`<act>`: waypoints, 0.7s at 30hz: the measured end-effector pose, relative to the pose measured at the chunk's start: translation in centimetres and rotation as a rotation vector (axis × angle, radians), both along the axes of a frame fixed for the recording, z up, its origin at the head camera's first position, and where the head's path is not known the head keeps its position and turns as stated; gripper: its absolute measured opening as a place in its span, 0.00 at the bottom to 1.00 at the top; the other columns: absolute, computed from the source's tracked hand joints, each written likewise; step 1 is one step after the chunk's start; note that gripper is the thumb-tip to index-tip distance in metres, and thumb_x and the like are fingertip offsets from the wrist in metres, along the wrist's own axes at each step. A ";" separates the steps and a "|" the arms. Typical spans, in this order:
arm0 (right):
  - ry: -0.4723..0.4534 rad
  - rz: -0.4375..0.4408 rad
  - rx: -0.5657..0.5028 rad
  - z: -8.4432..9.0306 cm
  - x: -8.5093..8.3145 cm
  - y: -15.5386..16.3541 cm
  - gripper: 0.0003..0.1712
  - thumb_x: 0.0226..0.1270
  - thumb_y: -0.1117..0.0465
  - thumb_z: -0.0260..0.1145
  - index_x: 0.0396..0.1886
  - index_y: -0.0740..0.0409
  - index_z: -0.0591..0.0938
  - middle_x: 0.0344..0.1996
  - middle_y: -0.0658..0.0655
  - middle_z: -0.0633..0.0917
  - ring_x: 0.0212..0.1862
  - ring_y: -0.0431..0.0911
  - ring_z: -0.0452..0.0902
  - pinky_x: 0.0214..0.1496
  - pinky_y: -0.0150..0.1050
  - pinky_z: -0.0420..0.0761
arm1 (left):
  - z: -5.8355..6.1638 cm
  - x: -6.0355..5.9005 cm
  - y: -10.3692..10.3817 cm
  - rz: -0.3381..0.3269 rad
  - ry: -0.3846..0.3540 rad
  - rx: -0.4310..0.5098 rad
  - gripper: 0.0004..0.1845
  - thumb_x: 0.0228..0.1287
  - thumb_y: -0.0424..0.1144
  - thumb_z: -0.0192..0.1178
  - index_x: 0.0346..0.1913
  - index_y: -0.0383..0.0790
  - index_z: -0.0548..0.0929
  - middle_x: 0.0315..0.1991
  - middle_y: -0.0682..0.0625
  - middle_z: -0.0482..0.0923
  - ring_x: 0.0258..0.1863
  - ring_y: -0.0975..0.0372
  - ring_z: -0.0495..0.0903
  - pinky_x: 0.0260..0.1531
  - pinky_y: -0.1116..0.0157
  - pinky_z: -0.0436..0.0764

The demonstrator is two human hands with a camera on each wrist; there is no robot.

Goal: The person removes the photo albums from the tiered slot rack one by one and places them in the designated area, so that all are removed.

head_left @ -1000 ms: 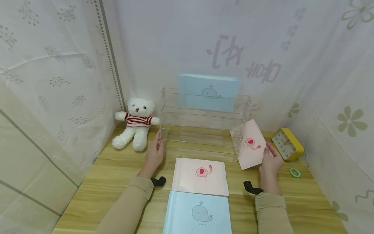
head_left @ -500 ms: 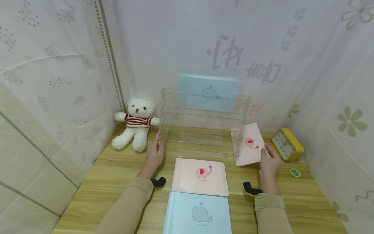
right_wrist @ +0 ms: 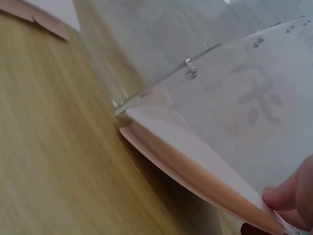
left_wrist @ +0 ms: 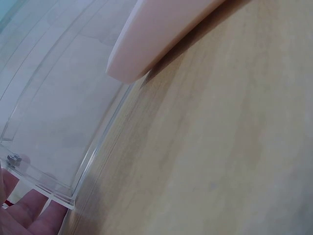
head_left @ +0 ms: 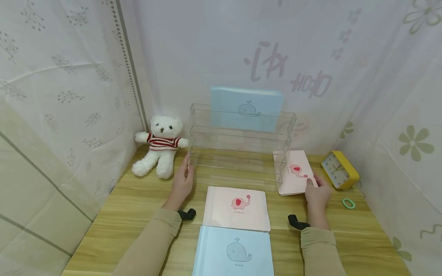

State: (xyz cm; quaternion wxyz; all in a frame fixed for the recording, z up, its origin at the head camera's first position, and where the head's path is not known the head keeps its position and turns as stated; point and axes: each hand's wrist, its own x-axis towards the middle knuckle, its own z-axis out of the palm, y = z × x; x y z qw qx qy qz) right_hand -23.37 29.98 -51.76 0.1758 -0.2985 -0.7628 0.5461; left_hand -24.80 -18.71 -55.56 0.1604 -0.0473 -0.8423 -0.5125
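We see that the grip of the right hand (head_left: 318,194) pinches the edge of a smooth pink booklet (head_left: 295,168), its sheets slightly parted, just beside the clear plastic rack (head_left: 238,159), toward the far right corner of the wood-grained bench (head_left: 367,237). The left hand (head_left: 182,186), unclenched, touches the rack's flat side.

Clear rack (head_left: 238,159): transparent, tiered, standing upright; metal fasteners visible on its end panels. Left hand (head_left: 183,182) touches its left end. Pink booklet (head_left: 296,172): soft-covered, elephant drawing in pink and red on the face, held tilted in the right hand (head_left: 317,195). Position: just beside the rack's right end, outside the panel; covers slightly parted along one edge.
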 end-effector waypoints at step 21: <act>-0.296 0.190 0.509 -1.9 -0.2 0.7 0.34 0.86 0.53 0.54 0.81 0.68 0.71 0.78 0.76 0.73 0.79 0.76 0.66 0.83 0.70 0.66 | -0.1 -0.1 0.1 0.001 -0.001 0.000 0.34 0.92 0.44 0.47 0.92 0.51 0.53 0.86 0.38 0.64 0.81 0.41 0.71 0.77 0.40 0.77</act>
